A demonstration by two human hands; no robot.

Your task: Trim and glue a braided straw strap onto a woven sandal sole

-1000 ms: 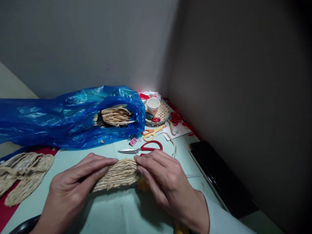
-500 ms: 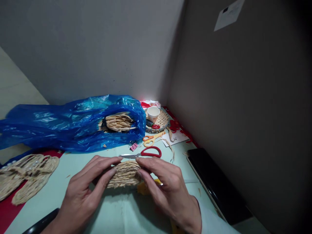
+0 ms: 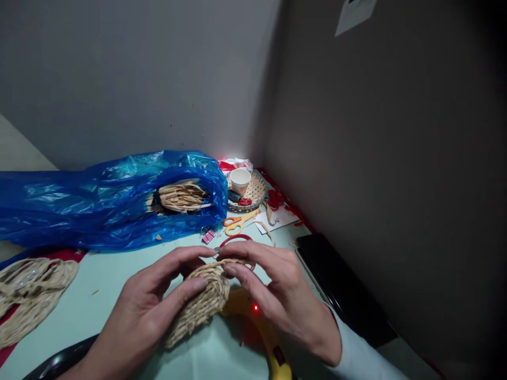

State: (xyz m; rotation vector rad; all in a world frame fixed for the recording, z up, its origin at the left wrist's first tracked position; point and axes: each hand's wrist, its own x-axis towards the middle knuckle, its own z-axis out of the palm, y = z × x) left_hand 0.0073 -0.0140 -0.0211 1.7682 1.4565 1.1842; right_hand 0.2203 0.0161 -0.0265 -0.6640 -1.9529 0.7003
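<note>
A small woven straw piece (image 3: pixel 202 303), curved like a shoe toe, stands tilted on the pale green table (image 3: pixel 119 264) in front of me. My left hand (image 3: pixel 154 301) grips its left side, thumb and fingers closed around it. My right hand (image 3: pixel 273 295) pinches its upper rim from the right. Under my right hand lies a yellow tool (image 3: pixel 261 332) with a red light glowing on it. Red-handled scissors (image 3: pixel 233 240) lie just behind my fingers, partly hidden.
A blue plastic bag (image 3: pixel 99 200) holding straw bundles (image 3: pixel 180 196) lies behind. A round woven tray (image 3: pixel 257 190) with a white cup (image 3: pixel 240 180) sits in the corner, orange scissors (image 3: pixel 235 224) before it. Woven soles (image 3: pixel 27 295) lie at left, a black tablet (image 3: pixel 336 285) at right.
The straw piece has been turned up from lying flat to standing tilted, its hollow now showing. My hands shifted with it, uncovering the yellow tool and its red light.
</note>
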